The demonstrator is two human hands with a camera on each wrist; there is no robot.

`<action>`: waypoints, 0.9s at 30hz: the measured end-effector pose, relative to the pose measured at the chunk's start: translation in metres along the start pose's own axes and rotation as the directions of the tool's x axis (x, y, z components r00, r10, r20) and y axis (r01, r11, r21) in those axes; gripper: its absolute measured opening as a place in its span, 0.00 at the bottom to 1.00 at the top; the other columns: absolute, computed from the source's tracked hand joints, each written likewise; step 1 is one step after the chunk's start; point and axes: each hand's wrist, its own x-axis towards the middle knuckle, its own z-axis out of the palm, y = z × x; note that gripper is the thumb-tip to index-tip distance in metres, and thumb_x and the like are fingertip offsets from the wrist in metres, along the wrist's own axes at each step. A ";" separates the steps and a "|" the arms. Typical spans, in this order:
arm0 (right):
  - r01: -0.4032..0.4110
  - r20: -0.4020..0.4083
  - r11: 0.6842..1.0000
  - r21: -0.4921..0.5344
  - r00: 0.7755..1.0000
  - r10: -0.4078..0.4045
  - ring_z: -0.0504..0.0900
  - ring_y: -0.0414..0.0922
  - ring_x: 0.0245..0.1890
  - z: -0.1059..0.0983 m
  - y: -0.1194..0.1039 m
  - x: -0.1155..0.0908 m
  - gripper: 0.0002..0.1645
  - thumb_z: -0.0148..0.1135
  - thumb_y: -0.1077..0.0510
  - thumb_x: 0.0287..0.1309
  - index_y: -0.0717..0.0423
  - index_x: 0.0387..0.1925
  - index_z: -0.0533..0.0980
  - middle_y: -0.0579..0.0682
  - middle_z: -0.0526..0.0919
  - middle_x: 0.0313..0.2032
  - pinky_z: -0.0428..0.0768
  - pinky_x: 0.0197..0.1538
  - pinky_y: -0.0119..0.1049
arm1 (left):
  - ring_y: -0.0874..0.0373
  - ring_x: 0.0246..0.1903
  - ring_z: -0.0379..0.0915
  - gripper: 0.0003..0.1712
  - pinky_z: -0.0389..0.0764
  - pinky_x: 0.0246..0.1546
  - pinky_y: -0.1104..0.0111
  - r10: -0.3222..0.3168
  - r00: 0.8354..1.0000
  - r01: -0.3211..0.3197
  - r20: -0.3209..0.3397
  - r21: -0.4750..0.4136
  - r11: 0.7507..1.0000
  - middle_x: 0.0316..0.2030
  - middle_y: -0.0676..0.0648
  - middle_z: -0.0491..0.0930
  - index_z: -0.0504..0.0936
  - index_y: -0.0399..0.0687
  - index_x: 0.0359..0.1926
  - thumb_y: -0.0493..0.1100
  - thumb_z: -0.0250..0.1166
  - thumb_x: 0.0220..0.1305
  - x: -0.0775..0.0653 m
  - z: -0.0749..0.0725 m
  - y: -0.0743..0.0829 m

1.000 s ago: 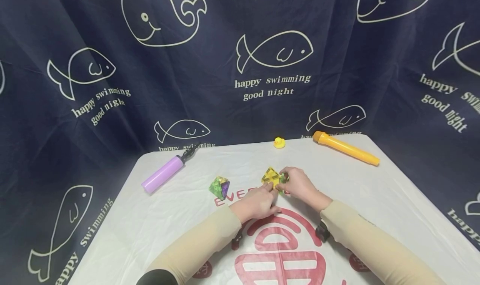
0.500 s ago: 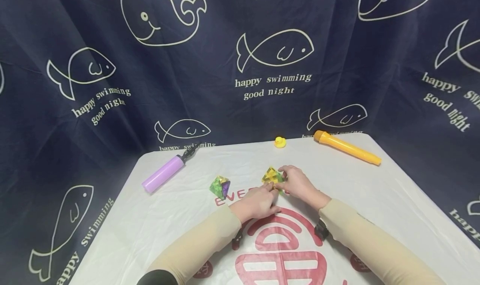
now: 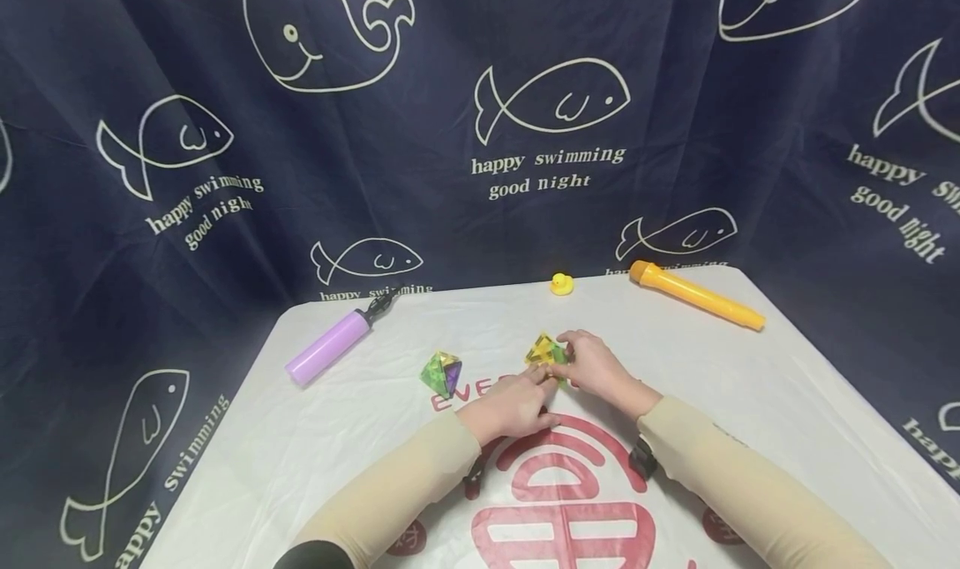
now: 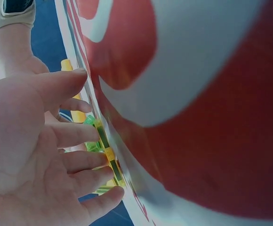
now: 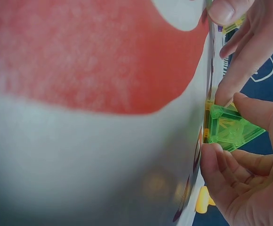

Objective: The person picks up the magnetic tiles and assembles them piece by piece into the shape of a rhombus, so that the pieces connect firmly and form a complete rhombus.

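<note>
A see-through yellow magnetic tile (image 3: pixel 540 350) stands tilted near the middle of the white table, with more yellow low down under the fingers. Against it leans a green triangular magnetic tile (image 5: pixel 233 129), which my right hand (image 3: pixel 600 373) holds between thumb and fingers. My left hand (image 3: pixel 512 406) reaches in from the near side, its fingertips at the lower yellow edge. In the left wrist view, the fingers of that hand (image 4: pixel 37 141) lie nearly straight along the yellow edge, the thumb apart. To the left stands a pyramid of green, yellow and purple tiles (image 3: pixel 441 375).
A purple hand pump (image 3: pixel 330 348) lies at the table's left. At the back edge sit a small yellow duck (image 3: pixel 561 284) and, farther right, an orange-yellow stick (image 3: pixel 697 296). Behind the table (image 3: pixel 337 452) hangs a dark blue curtain (image 3: pixel 420 194) with fish drawings.
The green tile has tipped leftward, closer against the yellow one, with the right hand's fingers following it. The left hand stays almost where it was.
</note>
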 end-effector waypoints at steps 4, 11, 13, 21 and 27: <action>-0.010 0.012 1.000 0.001 1.000 0.010 0.79 0.48 0.33 0.000 0.000 0.000 0.37 0.77 0.54 0.55 0.73 0.60 0.74 0.56 0.79 0.36 0.81 0.41 0.45 | 0.45 0.74 0.55 0.37 0.71 0.67 0.57 0.009 1.000 -0.009 -0.001 0.002 1.000 0.75 0.40 0.60 0.69 0.46 0.73 0.61 0.60 0.73 -0.001 0.001 -0.002; -0.003 0.017 1.000 -0.002 1.000 0.003 0.79 0.47 0.33 0.001 0.001 0.000 0.38 0.78 0.54 0.55 0.73 0.60 0.74 0.55 0.79 0.35 0.81 0.41 0.44 | 0.45 0.74 0.56 0.37 0.70 0.67 0.57 0.016 1.000 -0.016 -0.004 -0.002 1.000 0.76 0.40 0.59 0.68 0.46 0.74 0.61 0.60 0.73 -0.003 0.001 -0.003; -0.011 0.020 1.000 0.001 1.000 0.011 0.79 0.47 0.34 0.001 0.001 0.000 0.38 0.78 0.53 0.55 0.72 0.60 0.74 0.55 0.80 0.36 0.81 0.42 0.44 | 0.47 0.73 0.59 0.37 0.71 0.66 0.58 0.023 1.000 -0.024 -0.020 -0.011 1.000 0.76 0.41 0.60 0.69 0.47 0.73 0.61 0.60 0.72 -0.005 0.003 -0.004; 0.060 0.056 0.998 0.017 0.997 -0.061 0.78 0.50 0.40 -0.003 0.009 -0.004 0.38 0.77 0.51 0.55 0.70 0.61 0.74 0.57 0.79 0.41 0.81 0.47 0.49 | 0.58 0.58 0.75 0.23 0.74 0.61 0.69 0.111 0.989 -0.134 -0.101 -0.264 0.955 0.60 0.48 0.77 0.80 0.48 0.61 0.54 0.65 0.71 -0.039 0.008 -0.020; 0.160 0.161 0.985 0.060 0.973 -0.168 0.76 0.49 0.41 -0.012 0.024 -0.007 0.46 0.79 0.53 0.53 0.71 0.66 0.69 0.59 0.75 0.46 0.80 0.47 0.48 | 0.68 0.47 0.77 0.15 0.77 0.55 0.70 0.064 0.992 -0.114 -0.104 -0.605 0.788 0.44 0.58 0.83 0.85 0.49 0.51 0.49 0.70 0.66 -0.086 0.011 -0.057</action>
